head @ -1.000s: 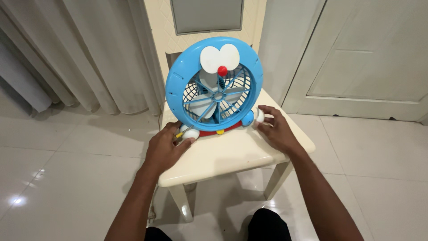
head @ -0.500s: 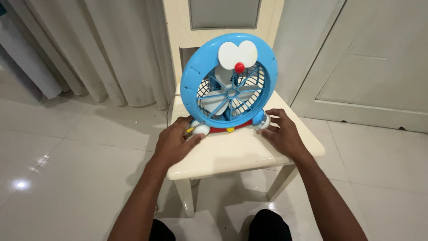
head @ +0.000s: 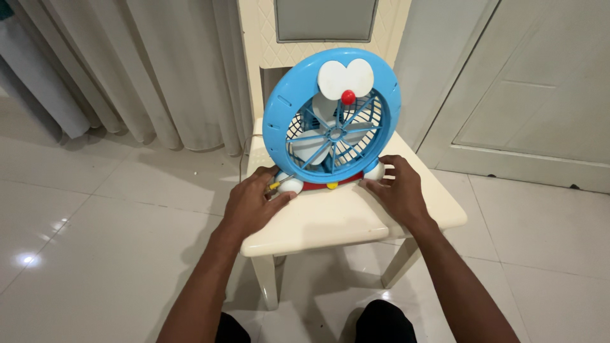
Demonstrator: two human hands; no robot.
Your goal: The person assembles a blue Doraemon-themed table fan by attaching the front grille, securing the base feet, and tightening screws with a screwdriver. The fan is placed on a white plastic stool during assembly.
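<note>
A round blue cartoon-cat table fan (head: 332,121) with white eyes, a red nose and a blue grille stands upright on a cream chair seat (head: 343,219). My left hand (head: 253,204) rests on the seat at the fan's left white foot (head: 290,185), fingers touching it. My right hand (head: 397,188) lies flat by the right white foot (head: 375,170), fingertips against the fan's base. Neither hand lifts the fan.
The chair's cream backrest (head: 327,28) rises behind the fan. Pale curtains (head: 146,70) hang at the left, a white panelled door (head: 540,89) stands at the right. Glossy white floor tiles (head: 95,241) surround the chair. My dark-clad knees show at the bottom edge.
The view has shifted, so the fan and chair sit further right and closer. Both hands stay at the fan's feet; the fan looks turned slightly more upright and frontal.
</note>
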